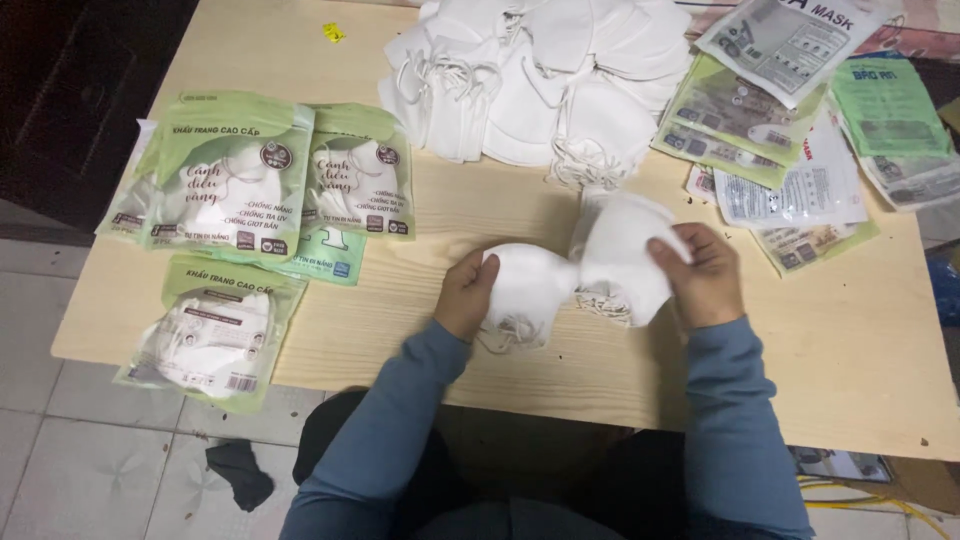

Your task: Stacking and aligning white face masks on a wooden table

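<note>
- Two stacks of white masks are held above the near edge of the table (400,340): one stack of masks (525,290) is gripped by the left hand (466,295), the other stack (622,255) by the right hand (703,275).
- A loose pile of masks (540,70) is seen at the far edge.
- Filled green packets (235,175) are laid toward the left edge.
- Flat empty pouches (790,130) are heaped at the far right corner.

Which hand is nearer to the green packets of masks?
Left. The left hand holds white masks just right of the green packets; the right hand is farther right.
</note>
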